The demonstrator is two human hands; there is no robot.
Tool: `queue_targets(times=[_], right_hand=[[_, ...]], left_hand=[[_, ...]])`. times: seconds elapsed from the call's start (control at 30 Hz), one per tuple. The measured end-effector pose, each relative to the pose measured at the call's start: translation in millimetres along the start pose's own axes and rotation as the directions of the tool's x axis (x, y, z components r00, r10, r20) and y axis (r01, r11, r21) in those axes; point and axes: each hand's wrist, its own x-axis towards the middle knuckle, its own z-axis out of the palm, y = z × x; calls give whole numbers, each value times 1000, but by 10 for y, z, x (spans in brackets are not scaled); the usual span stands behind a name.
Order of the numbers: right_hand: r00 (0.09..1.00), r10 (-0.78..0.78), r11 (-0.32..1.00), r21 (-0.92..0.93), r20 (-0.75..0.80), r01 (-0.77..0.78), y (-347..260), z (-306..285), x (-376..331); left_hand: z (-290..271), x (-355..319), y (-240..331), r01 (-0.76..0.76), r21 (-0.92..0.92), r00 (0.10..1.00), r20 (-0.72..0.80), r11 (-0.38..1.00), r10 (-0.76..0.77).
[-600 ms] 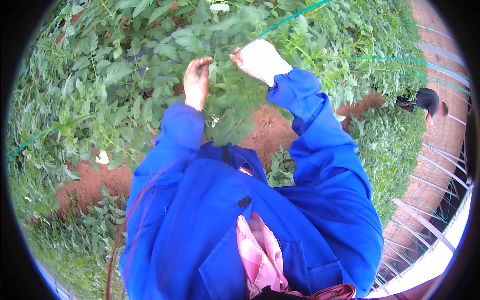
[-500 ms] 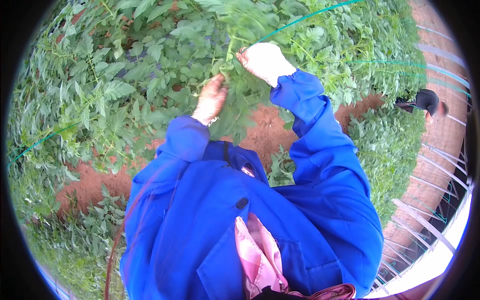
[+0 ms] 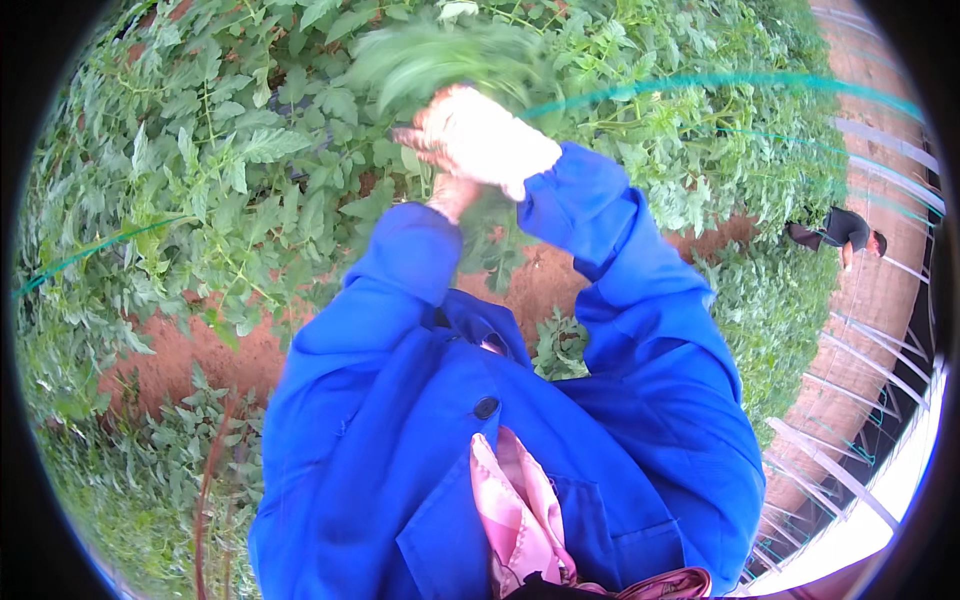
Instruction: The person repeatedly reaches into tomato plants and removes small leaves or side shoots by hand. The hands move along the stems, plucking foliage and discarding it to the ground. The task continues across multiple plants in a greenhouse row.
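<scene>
My right hand (image 3: 478,140) is bright and smeared by motion, with its fingers pointing left in front of leafy tomato plants (image 3: 245,150). A green twine (image 3: 690,82) runs from the right edge to this hand, which appears closed on it; the exact grip is blurred. Directly below and partly behind it is my left hand (image 3: 453,194). Only its wrist and the back near the thumb show, its fingers being covered by my right hand. Just above both hands, a leafy plant top (image 3: 440,60) is blurred by movement.
Reddish soil (image 3: 540,280) lies between the plant rows. Another green twine (image 3: 100,255) crosses the foliage at left. A person in dark clothing (image 3: 848,230) bends among plants at far right, near pale poles (image 3: 835,465) along the edge.
My right hand has moved left and slightly down, crossing over my left hand, which shifted right and lower. The twine hangs in a looser curve, and the plant top has swung left.
</scene>
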Motion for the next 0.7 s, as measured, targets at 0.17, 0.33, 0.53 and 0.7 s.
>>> queue_targets(times=[0.17, 0.33, 0.53, 0.7], right_hand=[[994, 45, 934, -357, 101, -6, 473, -391, 117], [841, 486, 833, 164, 238, -528, 540, -283, -436], [832, 379, 762, 372, 406, -529, 371, 1, -362], [662, 346, 746, 233, 665, -624, 276, -295, -176]], left_hand=[[-650, -550, 139, -360, -26, 834, 439, 933, 334], [-1402, -737, -552, 210, -910, 978, 196, 359, -73], [-1646, -603, -838, 302, -891, 940, 338, 338, 52], [-1610, -725, -267, -414, -392, 687, 458, 821, 565]])
